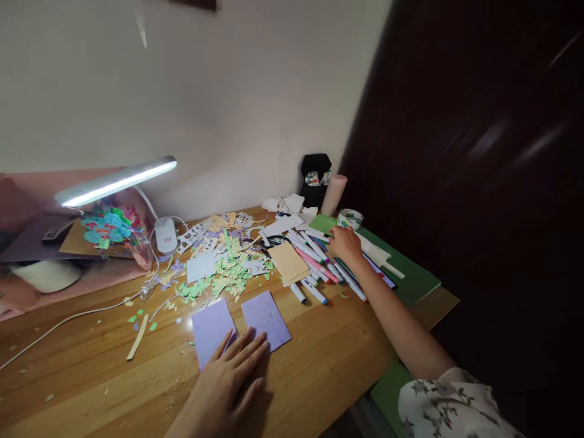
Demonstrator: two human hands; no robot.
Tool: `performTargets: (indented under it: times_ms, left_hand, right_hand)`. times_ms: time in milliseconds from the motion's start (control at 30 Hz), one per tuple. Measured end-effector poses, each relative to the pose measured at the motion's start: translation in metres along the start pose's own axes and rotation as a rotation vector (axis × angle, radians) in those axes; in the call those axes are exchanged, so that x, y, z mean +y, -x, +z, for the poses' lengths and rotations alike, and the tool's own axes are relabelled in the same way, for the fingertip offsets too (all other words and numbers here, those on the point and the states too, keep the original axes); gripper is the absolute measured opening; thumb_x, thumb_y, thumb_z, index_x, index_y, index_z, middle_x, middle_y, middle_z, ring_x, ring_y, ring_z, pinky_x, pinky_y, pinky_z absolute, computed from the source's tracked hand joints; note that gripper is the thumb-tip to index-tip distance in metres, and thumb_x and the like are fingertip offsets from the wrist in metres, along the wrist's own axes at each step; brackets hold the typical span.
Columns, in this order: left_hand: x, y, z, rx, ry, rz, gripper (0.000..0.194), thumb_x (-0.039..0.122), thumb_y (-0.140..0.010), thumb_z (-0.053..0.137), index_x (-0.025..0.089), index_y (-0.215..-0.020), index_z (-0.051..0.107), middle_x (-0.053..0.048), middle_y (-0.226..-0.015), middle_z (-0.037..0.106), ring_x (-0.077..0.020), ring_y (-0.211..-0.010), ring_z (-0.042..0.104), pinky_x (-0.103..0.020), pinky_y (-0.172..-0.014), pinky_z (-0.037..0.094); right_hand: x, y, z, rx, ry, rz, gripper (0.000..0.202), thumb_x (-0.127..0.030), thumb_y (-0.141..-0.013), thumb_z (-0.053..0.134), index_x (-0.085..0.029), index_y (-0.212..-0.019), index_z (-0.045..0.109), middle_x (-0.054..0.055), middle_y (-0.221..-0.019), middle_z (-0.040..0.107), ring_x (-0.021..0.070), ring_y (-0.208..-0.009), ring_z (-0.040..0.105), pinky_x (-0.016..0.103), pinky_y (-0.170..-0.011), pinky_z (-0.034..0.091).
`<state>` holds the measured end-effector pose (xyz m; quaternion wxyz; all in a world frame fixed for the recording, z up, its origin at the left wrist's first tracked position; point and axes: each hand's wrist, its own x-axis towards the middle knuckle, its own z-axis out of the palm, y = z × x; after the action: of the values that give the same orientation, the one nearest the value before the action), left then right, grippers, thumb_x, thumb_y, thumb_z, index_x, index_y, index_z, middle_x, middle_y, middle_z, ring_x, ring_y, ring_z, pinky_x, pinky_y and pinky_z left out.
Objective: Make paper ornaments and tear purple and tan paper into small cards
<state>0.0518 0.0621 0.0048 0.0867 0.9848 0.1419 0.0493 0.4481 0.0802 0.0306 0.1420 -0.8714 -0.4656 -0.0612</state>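
My left hand (230,378) lies flat on the wooden table with its fingers spread. Its fingertips rest over the lower edges of two purple paper squares (266,319), which lie side by side with a small gap. My right hand (345,244) reaches to the far right, over a heap of white-barrelled markers (314,258). Its fingers are curled together beside a green sheet of paper (322,224); what they hold, if anything, is hidden. Tan paper squares (288,263) sit left of the markers.
Green and tan paper scraps (232,267) are heaped mid-table. A lit desk lamp (121,181) stands left, its white cable running across the table. At the back right are a black pouch (314,191), a pink cylinder (334,194) and a tape roll (351,218).
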Motion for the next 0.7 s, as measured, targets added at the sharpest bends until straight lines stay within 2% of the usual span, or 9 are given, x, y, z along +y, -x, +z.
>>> performTargets:
  times_ms: [100,200,267,367,467,600,700]
  left_hand:
    - [0.002,-0.002,-0.004,0.002,-0.044,0.027,0.054,0.033,-0.091,0.036,0.030,-0.141,0.017,0.002,-0.141,0.035,-0.0226,-0.130,0.034,-0.049,-0.102,0.037]
    - [0.006,-0.003,-0.004,0.053,-0.111,0.076,0.054,0.034,-0.091,0.038,0.026,-0.141,0.021,0.001,-0.138,0.038,-0.0211,-0.126,0.039,-0.042,-0.099,0.043]
    - [0.009,-0.004,-0.001,0.116,-0.155,0.109,0.052,0.034,-0.090,0.040,0.024,-0.139,0.028,0.001,-0.135,0.044,-0.0191,-0.122,0.045,-0.035,-0.097,0.046]
    - [0.012,-0.005,0.006,0.229,-0.210,0.151,0.049,0.037,-0.087,0.045,0.019,-0.132,0.042,-0.001,-0.127,0.053,-0.0166,-0.113,0.055,-0.026,-0.092,0.049]
    - [0.013,-0.004,0.010,0.286,-0.230,0.164,0.046,0.039,-0.086,0.048,0.018,-0.127,0.048,-0.001,-0.124,0.057,-0.0151,-0.108,0.058,-0.021,-0.090,0.050]
    - [0.013,-0.003,0.008,0.278,-0.125,0.120,0.044,0.033,-0.087,0.047,0.024,-0.130,0.045,0.000,-0.125,0.056,-0.0138,-0.111,0.056,-0.022,-0.093,0.047]
    - [0.014,-0.003,0.004,0.206,-0.055,0.086,0.042,0.031,-0.089,0.044,0.024,-0.130,0.045,-0.001,-0.127,0.054,-0.0160,-0.113,0.054,-0.026,-0.094,0.048]
  right_hand:
    - [-0.004,-0.011,0.000,-0.088,0.019,-0.039,0.015,-0.021,-0.084,0.054,-0.014,-0.095,0.062,0.009,-0.100,0.064,0.0223,-0.103,0.053,0.035,-0.086,0.040]
    - [-0.011,-0.016,0.003,-0.184,0.023,-0.066,0.024,-0.036,-0.088,0.050,-0.015,-0.091,0.063,0.006,-0.095,0.065,0.0191,-0.096,0.057,0.035,-0.082,0.043]
    - [-0.017,-0.016,0.006,-0.258,0.034,-0.072,0.028,-0.041,-0.087,0.051,-0.015,-0.090,0.062,0.005,-0.092,0.064,0.0181,-0.089,0.059,0.035,-0.079,0.046]
    - [-0.023,-0.015,0.009,-0.337,0.066,-0.059,0.027,-0.039,-0.086,0.053,-0.014,-0.096,0.060,0.005,-0.096,0.062,0.0169,-0.087,0.059,0.037,-0.078,0.048]
    - [-0.026,-0.015,0.007,-0.365,0.099,-0.028,0.024,-0.034,-0.087,0.053,-0.014,-0.100,0.059,0.006,-0.101,0.061,0.0175,-0.090,0.059,0.038,-0.079,0.048]
    - [-0.025,-0.014,-0.001,-0.379,0.104,-0.017,0.024,-0.034,-0.087,0.054,-0.014,-0.100,0.059,0.006,-0.103,0.060,0.0185,-0.093,0.058,0.039,-0.082,0.047]
    - [-0.027,-0.013,0.000,-0.423,0.075,-0.024,0.025,-0.035,-0.086,0.055,-0.014,-0.099,0.059,0.006,-0.101,0.061,0.0182,-0.092,0.058,0.039,-0.081,0.048]
